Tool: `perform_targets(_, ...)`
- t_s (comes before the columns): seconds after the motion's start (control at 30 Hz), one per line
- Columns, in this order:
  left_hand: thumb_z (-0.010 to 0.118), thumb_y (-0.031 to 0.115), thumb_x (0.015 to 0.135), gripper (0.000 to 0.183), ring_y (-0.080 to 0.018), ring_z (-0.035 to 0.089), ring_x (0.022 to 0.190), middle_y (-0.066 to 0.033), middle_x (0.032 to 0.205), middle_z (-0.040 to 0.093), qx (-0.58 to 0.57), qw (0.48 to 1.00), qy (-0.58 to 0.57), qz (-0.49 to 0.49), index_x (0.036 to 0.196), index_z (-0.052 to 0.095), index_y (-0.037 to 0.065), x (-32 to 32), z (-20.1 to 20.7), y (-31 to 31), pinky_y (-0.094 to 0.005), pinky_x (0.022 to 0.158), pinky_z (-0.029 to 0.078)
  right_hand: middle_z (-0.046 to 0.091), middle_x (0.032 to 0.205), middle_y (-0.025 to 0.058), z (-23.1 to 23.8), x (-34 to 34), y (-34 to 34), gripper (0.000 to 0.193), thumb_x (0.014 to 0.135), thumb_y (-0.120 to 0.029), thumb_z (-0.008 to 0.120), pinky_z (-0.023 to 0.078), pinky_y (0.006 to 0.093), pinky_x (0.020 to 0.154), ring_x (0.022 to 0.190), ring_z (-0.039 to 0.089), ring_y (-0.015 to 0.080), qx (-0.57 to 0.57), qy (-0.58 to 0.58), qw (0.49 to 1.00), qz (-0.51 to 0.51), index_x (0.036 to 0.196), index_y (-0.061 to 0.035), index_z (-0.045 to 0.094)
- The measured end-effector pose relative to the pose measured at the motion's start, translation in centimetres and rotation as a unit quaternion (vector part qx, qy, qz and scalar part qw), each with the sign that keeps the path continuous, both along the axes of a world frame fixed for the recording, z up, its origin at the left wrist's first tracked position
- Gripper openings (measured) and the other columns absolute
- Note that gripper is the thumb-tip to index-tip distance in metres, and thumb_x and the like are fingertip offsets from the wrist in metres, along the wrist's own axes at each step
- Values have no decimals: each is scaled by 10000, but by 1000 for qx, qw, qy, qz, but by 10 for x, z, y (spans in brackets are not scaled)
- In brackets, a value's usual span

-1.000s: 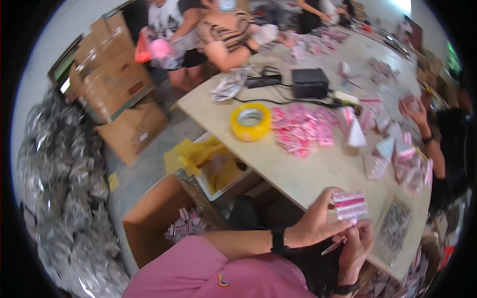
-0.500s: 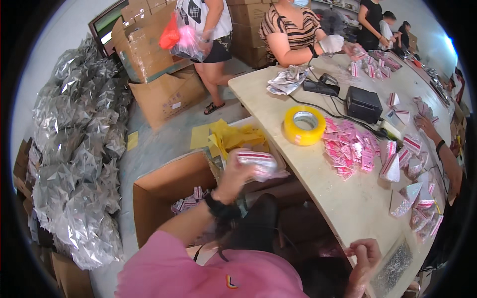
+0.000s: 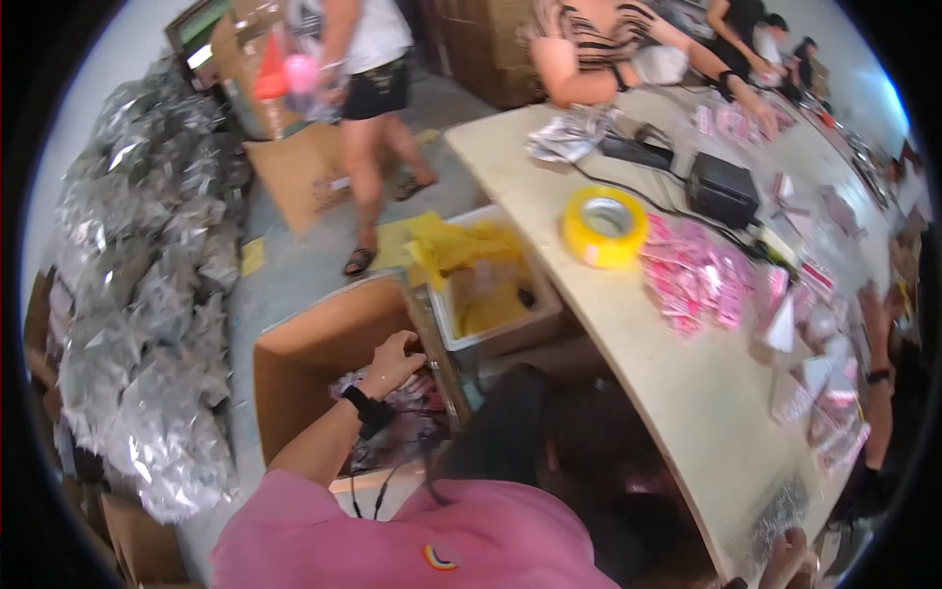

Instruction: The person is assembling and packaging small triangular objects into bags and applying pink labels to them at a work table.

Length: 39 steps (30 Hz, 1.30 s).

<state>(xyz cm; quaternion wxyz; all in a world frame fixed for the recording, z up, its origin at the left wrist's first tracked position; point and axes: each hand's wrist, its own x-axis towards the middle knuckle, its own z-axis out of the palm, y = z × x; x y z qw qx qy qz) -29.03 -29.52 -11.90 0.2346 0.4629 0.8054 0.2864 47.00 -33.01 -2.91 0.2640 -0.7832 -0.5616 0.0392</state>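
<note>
My left hand, with a black band at the wrist, hangs over an open cardboard box. Its fingers are loosely bent and apart, and no package shows in them. Small pink-and-silver packets lie inside the box below. At the lower right, my right hand is at the table edge, its fingers at a grey, speckled glittery patch. Blur and the picture's rim hide whether those fingers hold anything. Up the table from there lie wedge-shaped clear packets with pink labels.
A yellow tape roll, a heap of pink tags and a black device with cables are on the table. A white bin holds yellow material. Silver star-shaped bags pile up left. Several people stand or sit beyond.
My left hand has lowered from in front of the bin to over the box, and its clear packet is gone from it. My right hand has moved down and right. A person walked nearer.
</note>
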Motion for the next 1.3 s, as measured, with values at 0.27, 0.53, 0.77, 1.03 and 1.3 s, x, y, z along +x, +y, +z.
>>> perform_targets(0.27,665,152,807,382,-214,601,1001,-109,1083,631,32,953,-184,-239,1151,579,10,126,60,45,-329,858,470,594,781,233,52,-85,15,105,772,-60,562,443,436,670,748,584,395,-73,-82,994,-15,811,37,572)
perform_targets(0.53,651,89,806,342,-186,618,964,-92,1084,634,28,910,-163,-381,1136,589,22,188,92,61,-314,842,475,576,672,125,50,-47,3,151,760,-83,609,465,338,626,632,575,209,25,78,995,-64,864,25,588)
perform_targets(0.77,611,18,812,305,-172,611,980,-85,1071,626,21,892,-162,-421,1115,588,-3,213,100,62,-304,865,485,483,615,-1,66,-45,9,207,774,-8,592,386,236,494,532,476,74,64,211,975,-37,976,-9,545)
perform_targets(1.03,646,86,814,326,-204,627,958,-105,1062,641,27,874,-158,-459,1127,587,17,229,101,63,-324,839,486,475,621,-11,74,-46,9,160,827,-8,587,357,217,451,501,452,65,154,305,939,-30,975,-10,528)
perform_targets(1.3,646,58,812,306,-190,636,939,-103,1025,650,28,841,-174,-511,1109,595,4,256,117,62,-312,820,495,521,702,17,66,-57,4,177,853,7,563,415,218,481,551,502,83,218,367,903,-45,1026,16,524)
